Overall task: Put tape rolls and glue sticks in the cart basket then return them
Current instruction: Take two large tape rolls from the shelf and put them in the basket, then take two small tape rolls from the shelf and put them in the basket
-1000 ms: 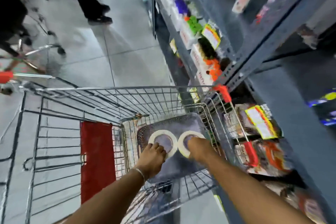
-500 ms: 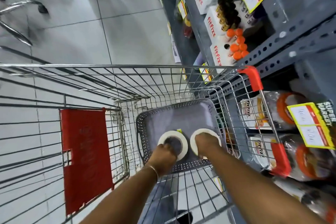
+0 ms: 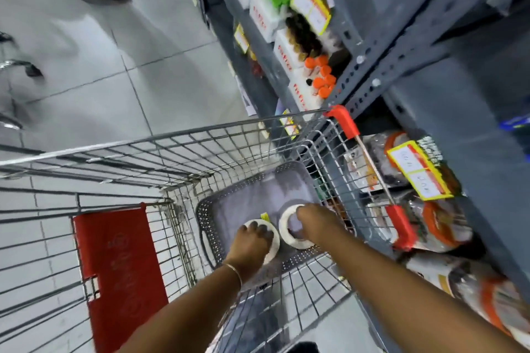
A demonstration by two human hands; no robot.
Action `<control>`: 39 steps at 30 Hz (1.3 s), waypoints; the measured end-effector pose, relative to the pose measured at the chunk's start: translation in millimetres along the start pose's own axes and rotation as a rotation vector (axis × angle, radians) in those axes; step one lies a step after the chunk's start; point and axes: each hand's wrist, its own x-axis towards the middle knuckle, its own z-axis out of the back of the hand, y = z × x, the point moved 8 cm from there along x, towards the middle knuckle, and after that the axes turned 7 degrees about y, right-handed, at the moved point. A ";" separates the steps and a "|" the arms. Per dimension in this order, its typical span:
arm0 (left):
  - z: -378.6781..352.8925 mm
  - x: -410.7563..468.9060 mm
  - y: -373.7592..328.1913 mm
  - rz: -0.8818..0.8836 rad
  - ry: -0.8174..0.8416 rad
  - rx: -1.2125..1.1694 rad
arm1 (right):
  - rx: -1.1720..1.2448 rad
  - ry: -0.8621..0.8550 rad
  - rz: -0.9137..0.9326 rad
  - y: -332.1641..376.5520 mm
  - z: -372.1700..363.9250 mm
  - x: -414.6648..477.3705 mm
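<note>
Seen from above, a person's two bare arms are reaching down into a wire shopping cart made of thin silver metal rods. A grey plastic basket, rectangular with perforated walls, is sitting in the cart's bottom. The left hand is lying over a flat white ring-shaped tape roll, fingers curled down onto it. The right hand is curling its fingers around the rim of a second white tape roll, tilting it. Both rolls are inside the basket, side by side. A smooth red plastic flap is hanging in the cart. Grey metal shelving is standing just right.
</note>
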 end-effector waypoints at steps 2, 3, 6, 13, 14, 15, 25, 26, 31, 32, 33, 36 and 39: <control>40.6 -2.1 -6.3 0.005 -0.087 -0.008 | -0.020 -0.161 0.063 -11.4 24.5 -40.5; 59.4 -2.6 -8.9 0.011 -0.133 -0.006 | -0.017 -0.218 0.086 -16.6 33.1 -58.8; 122.9 -11.6 -36.5 -0.031 -0.244 0.040 | 0.037 -0.406 0.118 -40.4 59.2 -119.0; 242.8 -51.2 -153.7 -0.262 -0.538 0.082 | 0.146 -0.792 0.028 -125.8 75.1 -260.2; 254.8 -56.6 -176.8 -0.322 -0.575 0.072 | 0.170 -0.846 0.012 -141.6 73.0 -281.6; 263.3 -61.4 -188.7 -0.355 -0.614 0.059 | 0.190 -0.880 0.017 -148.7 71.9 -293.1; 261.4 -92.2 -423.3 -0.721 -0.508 0.090 | 0.579 -0.966 -0.355 -319.1 -60.7 -416.9; 254.2 -97.1 -447.2 -0.749 -0.471 0.109 | 0.619 -0.933 -0.390 -331.9 -78.9 -420.5; 227.8 -106.2 -523.0 -0.752 -0.386 0.311 | 0.667 -0.808 -0.403 -347.5 -131.7 -412.7; 225.2 -103.9 -528.6 -0.729 -0.373 0.347 | 0.661 -0.820 -0.392 -345.8 -135.0 -411.3; 223.3 -100.9 -531.5 -0.701 -0.360 0.365 | 0.647 -0.840 -0.387 -344.0 -136.6 -411.7; 222.5 -93.0 -537.0 -0.632 -0.376 0.350 | 0.643 -0.872 -0.385 -342.9 -140.7 -416.2; 226.8 -87.5 -540.7 -0.591 -0.409 0.309 | 0.650 -0.875 -0.392 -343.8 -143.2 -420.8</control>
